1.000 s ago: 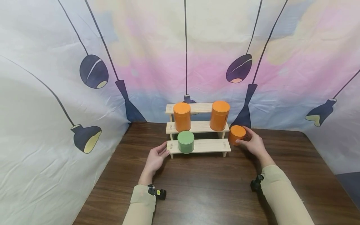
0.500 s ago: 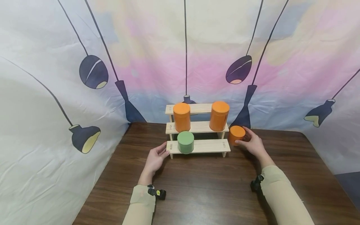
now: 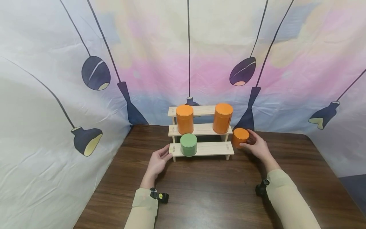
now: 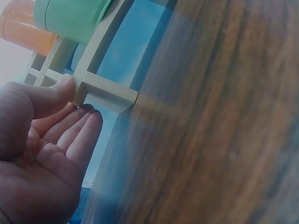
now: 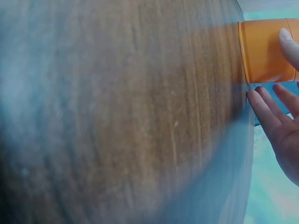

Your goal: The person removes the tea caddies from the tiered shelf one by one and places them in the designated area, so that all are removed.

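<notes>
The short orange tin (image 3: 240,139) stands on the table (image 3: 206,190) between the thumb and fingers of the right hand (image 3: 258,146), which grips it; it's round, smooth, lidded. The left hand (image 3: 158,161) pinches the wooden rack's (image 3: 211,148) front-left end.

Clock read on the head view. Creased pastel fabric backdrop (image 3: 154,41) hung at 12, pink banding over blue. Printed on it: navy egg-shaped pendant lamp (image 3: 96,73) at 10, a matching ovoid pendant lamp (image 3: 243,70) at 2, cream-mouthed bell lamp (image 3: 85,140) between 8 and 9, tilted bell lamp (image 3: 326,114) at 3. Dark brown wood-grain tabletop (image 3: 206,194) spread at 6.
</notes>
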Available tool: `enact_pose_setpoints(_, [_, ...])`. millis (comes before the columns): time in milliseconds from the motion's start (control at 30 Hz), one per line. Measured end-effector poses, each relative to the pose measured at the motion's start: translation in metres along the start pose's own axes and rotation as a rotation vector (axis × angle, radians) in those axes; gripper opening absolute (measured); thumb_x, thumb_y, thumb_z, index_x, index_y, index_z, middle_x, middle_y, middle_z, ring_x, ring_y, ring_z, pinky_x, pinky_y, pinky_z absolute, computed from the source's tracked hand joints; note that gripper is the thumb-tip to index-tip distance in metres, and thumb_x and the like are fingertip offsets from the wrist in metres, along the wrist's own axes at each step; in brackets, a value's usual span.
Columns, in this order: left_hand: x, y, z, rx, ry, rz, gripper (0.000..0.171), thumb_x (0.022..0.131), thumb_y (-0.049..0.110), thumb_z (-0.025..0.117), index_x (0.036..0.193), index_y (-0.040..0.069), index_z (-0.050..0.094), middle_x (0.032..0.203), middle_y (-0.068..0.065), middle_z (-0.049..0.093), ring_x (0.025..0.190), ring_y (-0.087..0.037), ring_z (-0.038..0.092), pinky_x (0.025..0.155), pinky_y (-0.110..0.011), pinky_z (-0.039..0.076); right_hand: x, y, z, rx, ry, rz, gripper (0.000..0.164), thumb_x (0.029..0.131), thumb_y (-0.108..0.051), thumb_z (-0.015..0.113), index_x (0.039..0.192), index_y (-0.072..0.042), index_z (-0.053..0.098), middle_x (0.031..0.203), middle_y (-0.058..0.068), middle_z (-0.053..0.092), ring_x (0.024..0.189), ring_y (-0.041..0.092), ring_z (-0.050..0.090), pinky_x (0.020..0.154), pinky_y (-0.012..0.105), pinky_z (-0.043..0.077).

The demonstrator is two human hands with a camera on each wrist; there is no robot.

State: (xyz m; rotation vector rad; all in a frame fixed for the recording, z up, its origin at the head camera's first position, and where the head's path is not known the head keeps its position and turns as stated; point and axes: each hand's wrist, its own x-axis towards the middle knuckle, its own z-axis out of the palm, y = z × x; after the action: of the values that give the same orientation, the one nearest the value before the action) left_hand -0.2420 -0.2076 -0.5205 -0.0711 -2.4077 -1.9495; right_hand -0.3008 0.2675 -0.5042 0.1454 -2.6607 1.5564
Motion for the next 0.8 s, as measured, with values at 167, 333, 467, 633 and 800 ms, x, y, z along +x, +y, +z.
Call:
enact_pose_setpoints(167, [0.0, -0.001, 0.0, -0.017, -0.004, 0.005, 0.05, 0.103, 0.003, 0.069, 0.152, -0.003, 0.056, 0.155, -0.02, 0.056, 0.141, -0.034, 0.056, 0.112, -0.041, 0.05, -0.004, 0.001, -0.002, 0.015, -0.015, 0.012, 0.095, 0.098, -0.019, 0.082, 0.169, 0.0, 0.022, 0.166, 0.032, 0.035, 0.144, 0.05, 0.049, 0.113, 0.056, 0.048])
enact_pose_setpoints(333, [0.0, 0.0, 0.002, -0.017, 0.0, 0.001, 0.051, 0.103, 0.002, 0.069, 0.152, -0.004, 0.055, 0.155, -0.021, 0.055, 0.141, -0.035, 0.056, 0.112, -0.042, 0.05, -0.009, 0.001, -0.003, 0.018, -0.017, 0.027, 0.095, 0.099, -0.02, 0.081, 0.169, 0.0, 0.021, 0.166, 0.032, 0.034, 0.142, 0.051, 0.05, 0.113, 0.058, 0.047])
enact_pose_setpoints(467, [-0.001, 0.002, 0.002, -0.017, -0.005, 0.006, 0.051, 0.103, 0.003, 0.069, 0.152, -0.003, 0.055, 0.155, -0.021, 0.055, 0.141, -0.035, 0.056, 0.113, -0.042, 0.05, -0.013, 0.0, -0.004, 0.008, -0.02, 0.031, 0.095, 0.099, -0.021, 0.081, 0.17, 0.0, 0.02, 0.166, 0.032, 0.034, 0.141, 0.052, 0.051, 0.114, 0.059, 0.047])
enact_pose_setpoints(633, [-0.001, 0.002, 0.001, -0.007, -0.003, 0.0, 0.051, 0.103, 0.003, 0.069, 0.152, -0.002, 0.056, 0.155, -0.02, 0.056, 0.141, -0.033, 0.057, 0.112, -0.04, 0.05, -0.019, -0.004, -0.006, 0.006, -0.014, 0.046, 0.096, 0.1, -0.021, 0.08, 0.17, -0.002, 0.018, 0.166, 0.033, 0.034, 0.142, 0.052, 0.05, 0.115, 0.06, 0.046])
enact_pose_setpoints(800, [-0.001, 0.002, 0.0, 0.0, 0.003, -0.014, 0.051, 0.104, 0.003, 0.068, 0.153, -0.001, 0.056, 0.155, -0.018, 0.056, 0.141, -0.032, 0.057, 0.112, -0.039, 0.05, -0.026, -0.008, -0.01, 0.011, 0.002, 0.069, 0.098, 0.099, -0.025, 0.081, 0.171, -0.006, 0.018, 0.166, 0.032, 0.035, 0.143, 0.049, 0.05, 0.115, 0.059, 0.046])
